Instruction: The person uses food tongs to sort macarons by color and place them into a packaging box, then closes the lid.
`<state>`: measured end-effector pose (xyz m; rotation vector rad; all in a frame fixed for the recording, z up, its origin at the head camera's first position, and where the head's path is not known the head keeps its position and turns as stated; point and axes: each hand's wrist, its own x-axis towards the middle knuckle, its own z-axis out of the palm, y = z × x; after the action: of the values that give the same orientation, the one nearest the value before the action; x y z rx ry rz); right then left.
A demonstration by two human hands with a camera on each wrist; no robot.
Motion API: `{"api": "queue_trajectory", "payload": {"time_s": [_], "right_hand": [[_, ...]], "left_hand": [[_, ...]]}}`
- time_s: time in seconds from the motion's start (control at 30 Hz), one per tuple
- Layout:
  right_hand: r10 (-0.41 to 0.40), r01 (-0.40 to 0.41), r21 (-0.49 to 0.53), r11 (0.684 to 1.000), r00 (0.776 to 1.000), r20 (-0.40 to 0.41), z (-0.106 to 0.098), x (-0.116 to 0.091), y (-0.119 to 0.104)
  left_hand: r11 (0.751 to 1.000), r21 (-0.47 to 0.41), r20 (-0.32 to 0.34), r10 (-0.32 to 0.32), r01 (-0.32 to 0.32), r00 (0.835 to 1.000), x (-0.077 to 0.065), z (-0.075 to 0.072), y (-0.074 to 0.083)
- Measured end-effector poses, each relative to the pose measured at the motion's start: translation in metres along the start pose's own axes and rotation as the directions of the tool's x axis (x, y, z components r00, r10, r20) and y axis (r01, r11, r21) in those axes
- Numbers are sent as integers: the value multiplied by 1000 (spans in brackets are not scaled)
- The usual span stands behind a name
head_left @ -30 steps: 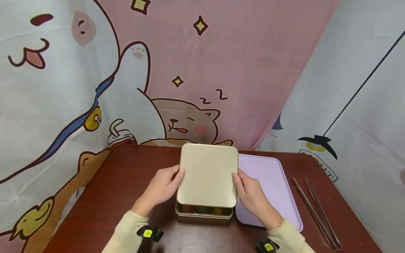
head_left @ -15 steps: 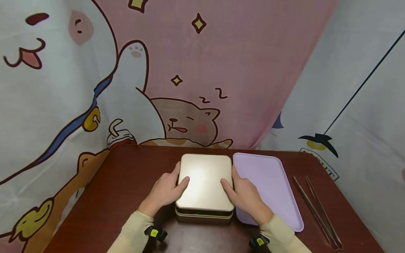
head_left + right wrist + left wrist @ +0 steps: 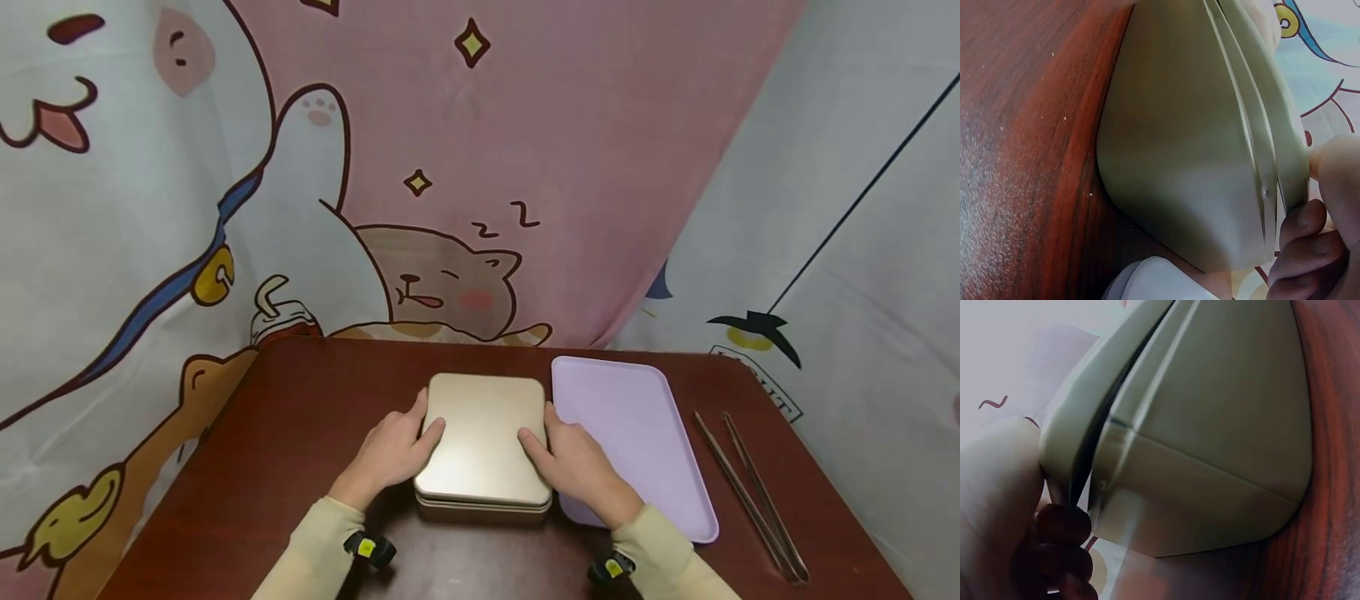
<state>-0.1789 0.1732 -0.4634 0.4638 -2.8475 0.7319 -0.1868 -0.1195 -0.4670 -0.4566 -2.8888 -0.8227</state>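
Note:
A square, pale gold tin lid (image 3: pixel 483 437) lies over its matching tin box (image 3: pixel 482 514) in the middle of the table. My left hand (image 3: pixel 386 457) holds the lid's left side, thumb on top and fingers along the edge. On the opposite side, my right hand (image 3: pixel 585 467) grips the lid the same way. A narrow dark gap runs between the lid (image 3: pixel 1079 412) and the box wall (image 3: pixel 1222 419) in the left wrist view. The right wrist view has curled fingers (image 3: pixel 1307 244) under the lid's rim. What is inside the tin is hidden.
A lilac tray (image 3: pixel 626 433) lies just right of the tin, partly behind my right hand. Farther right are long metal tongs (image 3: pixel 757 500) on the dark red wooden table (image 3: pixel 300 433). A cartoon-printed cloth (image 3: pixel 585 167) hangs behind the table.
Both hands have lowered the lid from a tilted position above the box down onto it. The colored contents seen one second ago are now covered.

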Motion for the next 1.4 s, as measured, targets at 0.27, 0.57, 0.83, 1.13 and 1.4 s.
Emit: {"api": "queue_trajectory", "payload": {"time_s": [0.27,0.57,0.83,1.13,1.4], "right_hand": [[17,-17,-15,1000,999,37,0,3,2],[35,-34,-8,999,997,75,1,4,2],[36,-36,-4,999,995,90,3,5,2],[37,-38,5,999,994,102,5,4,4],[-38,34,-181,983,999,-22,-3,4,4]], "left_hand": [[999,48,12,-22,22,1000,0,3,1],[996,77,28,-40,37,999,-1,4,2],[993,100,33,-60,57,998,-3,7,1],[991,112,42,-75,70,996,-3,9,1],[974,223,-42,-27,36,999,0,2,4]]}}
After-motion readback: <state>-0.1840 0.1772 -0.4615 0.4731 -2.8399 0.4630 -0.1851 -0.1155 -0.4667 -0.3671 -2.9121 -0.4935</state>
